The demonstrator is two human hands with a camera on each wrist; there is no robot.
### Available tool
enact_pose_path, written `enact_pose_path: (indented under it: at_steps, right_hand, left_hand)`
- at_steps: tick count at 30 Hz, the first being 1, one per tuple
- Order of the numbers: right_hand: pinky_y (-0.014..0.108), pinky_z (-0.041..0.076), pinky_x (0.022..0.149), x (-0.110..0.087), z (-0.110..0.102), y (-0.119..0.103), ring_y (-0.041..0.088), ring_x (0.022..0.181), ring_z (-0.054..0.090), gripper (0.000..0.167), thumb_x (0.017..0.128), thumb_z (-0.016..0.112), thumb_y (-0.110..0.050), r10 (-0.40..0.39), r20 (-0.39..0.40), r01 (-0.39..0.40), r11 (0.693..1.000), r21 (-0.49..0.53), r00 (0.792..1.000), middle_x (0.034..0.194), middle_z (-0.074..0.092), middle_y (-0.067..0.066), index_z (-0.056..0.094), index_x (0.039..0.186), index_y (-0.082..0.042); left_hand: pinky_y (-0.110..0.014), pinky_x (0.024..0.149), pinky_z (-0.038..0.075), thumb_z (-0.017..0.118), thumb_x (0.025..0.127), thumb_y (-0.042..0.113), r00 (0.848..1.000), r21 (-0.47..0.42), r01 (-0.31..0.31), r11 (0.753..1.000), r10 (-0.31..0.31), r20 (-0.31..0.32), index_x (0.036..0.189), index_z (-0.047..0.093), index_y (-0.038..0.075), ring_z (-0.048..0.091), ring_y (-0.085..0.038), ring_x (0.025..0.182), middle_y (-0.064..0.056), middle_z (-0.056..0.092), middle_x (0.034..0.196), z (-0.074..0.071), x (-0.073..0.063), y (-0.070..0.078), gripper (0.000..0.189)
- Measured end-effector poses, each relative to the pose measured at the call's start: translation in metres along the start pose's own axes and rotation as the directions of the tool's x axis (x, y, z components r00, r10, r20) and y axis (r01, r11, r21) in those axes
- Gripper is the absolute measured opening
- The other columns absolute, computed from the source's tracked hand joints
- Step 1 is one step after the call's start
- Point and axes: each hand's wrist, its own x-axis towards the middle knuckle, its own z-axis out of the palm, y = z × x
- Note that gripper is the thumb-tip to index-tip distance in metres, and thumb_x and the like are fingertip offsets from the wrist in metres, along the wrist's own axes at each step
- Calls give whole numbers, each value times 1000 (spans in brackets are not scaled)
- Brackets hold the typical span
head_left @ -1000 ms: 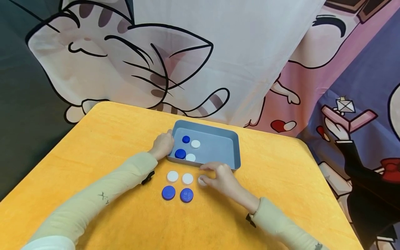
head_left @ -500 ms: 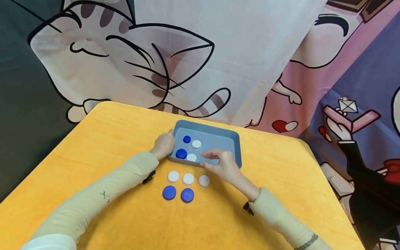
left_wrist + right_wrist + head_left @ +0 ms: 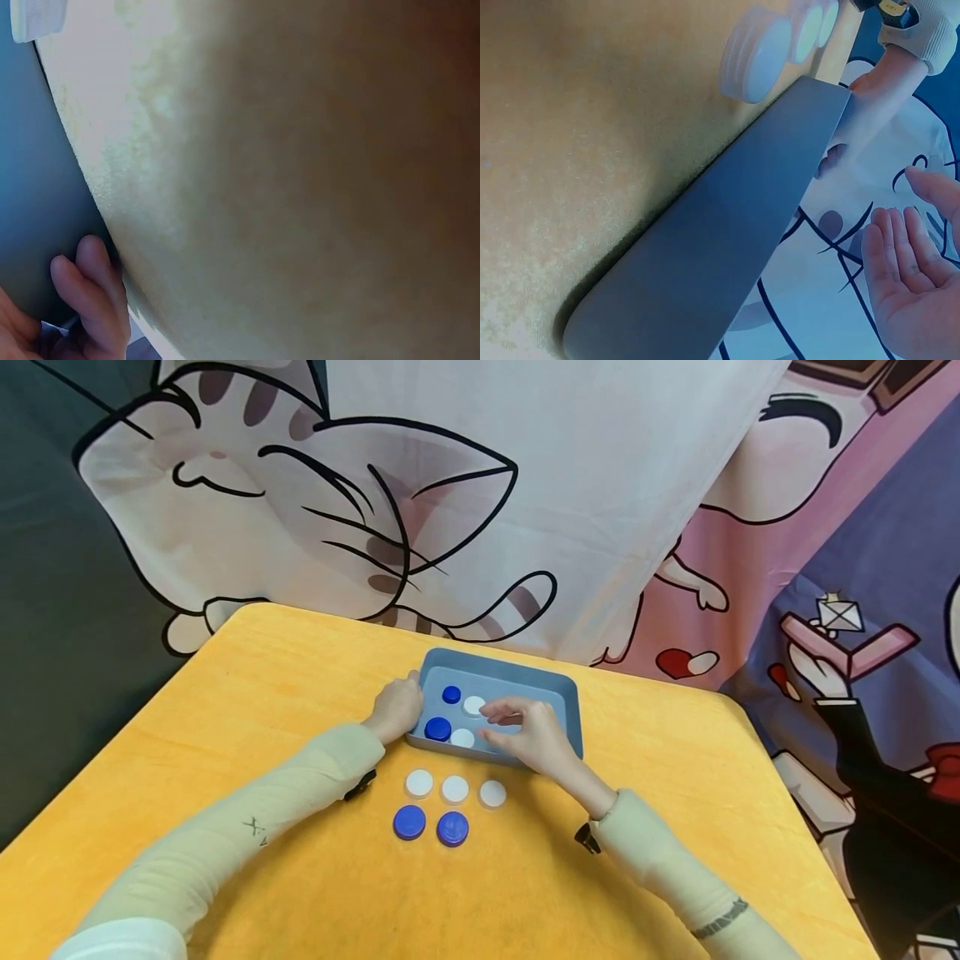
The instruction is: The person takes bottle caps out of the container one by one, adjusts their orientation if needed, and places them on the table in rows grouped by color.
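Note:
A shallow blue-grey tray [image 3: 504,667] sits toward the back of the yellow table. My left hand [image 3: 398,707] grips its left end; in the left wrist view, bent fingers [image 3: 94,289] lie against the tray wall [image 3: 37,172]. Over the tray's right half is my right hand [image 3: 534,737], thumb and fingers apart and holding nothing; the right wrist view shows its bare palm [image 3: 911,300]. Inside the tray, at the left, lie a small blue cap [image 3: 451,694], a larger blue cap [image 3: 437,728] and two white caps [image 3: 473,705], one near each blue one.
Before the tray, three white caps [image 3: 454,789] form a row on the table [image 3: 300,877]. Two blue caps [image 3: 409,822] lie nearer me, below the left and middle white ones. A cartoon-printed cloth [image 3: 600,510] hangs behind the table.
My right hand has left the rightmost white cap on the table and moved up over the tray. That cap stays in the row. My left hand keeps its grip on the tray.

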Motion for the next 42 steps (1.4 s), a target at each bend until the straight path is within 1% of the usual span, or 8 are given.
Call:
enact_pose_path:
  at_steps: [8, 12, 17, 23, 25, 30, 38, 42]
  right_hand:
    - [34, 56, 83, 10, 8, 1, 27, 93, 70, 28, 80, 78, -15, 39, 44, -41, 999, 24, 998, 104, 73, 11, 71, 105, -5]
    - [37, 55, 85, 16, 12, 1, 28, 96, 69, 30, 81, 77, -16, 38, 74, -40, 999, 34, 997, 108, 71, 15, 70, 108, -4]
    - [39, 54, 90, 23, 18, 4, 27, 102, 68, 34, 81, 77, -15, 41, 106, -45, 998, 39, 994, 112, 70, 16, 69, 111, -3]
    - [40, 53, 91, 32, 24, 8, 25, 104, 67, 34, 81, 77, -15, 46, 109, -51, 998, 39, 993, 112, 70, 15, 69, 112, -5]
    - [40, 53, 91, 35, 26, 9, 27, 105, 67, 34, 81, 77, -15, 54, 116, -59, 997, 40, 992, 113, 70, 16, 69, 112, -5]
    - [40, 52, 93, 42, 30, 12, 30, 105, 66, 36, 81, 77, -17, 88, 145, -93, 995, 24, 985, 114, 69, 17, 68, 113, -3]
    - [37, 53, 92, 48, 40, 16, 23, 104, 66, 39, 80, 78, -17, 149, 186, -147, 989, -28, 971, 115, 70, 13, 68, 115, -2]
    - [35, 53, 91, 51, 46, 18, 21, 102, 67, 40, 79, 79, -18, 170, 213, -162, 985, -56, 962, 112, 71, 11, 68, 114, -3]
  left_hand:
    - [-43, 72, 56, 35, 102, 13, 1000, -4, 14, 1000, -14, -3, 122, 48, -5, 67, -31, 82, -22, 65, 92, 1, 0, 1, 30]
    - [-42, 70, 56, 37, 101, 12, 1000, 6, 9, 1000, -9, -14, 119, 50, -5, 67, -30, 80, -22, 65, 90, 0, 0, 1, 27]
    - [-40, 69, 56, 37, 102, 12, 1000, 6, 17, 1000, -17, -3, 119, 49, -5, 67, -28, 79, -21, 65, 90, 0, 0, 2, 27]
    - [-42, 72, 57, 38, 102, 13, 1000, 15, 15, 1000, -15, -6, 120, 49, -4, 69, -32, 84, -22, 66, 93, 1, 0, 2, 28]
    - [-43, 73, 57, 39, 102, 13, 1000, 15, 16, 1000, -16, -8, 120, 50, -4, 69, -33, 85, -23, 67, 94, 1, 0, 2, 27]
    - [-42, 73, 57, 39, 102, 13, 1000, 11, 19, 1000, -19, 0, 121, 49, -4, 69, -32, 83, -22, 66, 93, 0, 0, 2, 28]
    - [-42, 73, 57, 38, 102, 13, 1000, 6, 18, 1000, -18, 8, 125, 47, -5, 68, -30, 81, -21, 66, 92, 0, 0, 1, 31]
    - [-41, 71, 57, 39, 102, 13, 1000, 6, 17, 1000, -17, 6, 126, 47, -5, 67, -28, 78, -20, 66, 90, 0, -1, 1, 31]
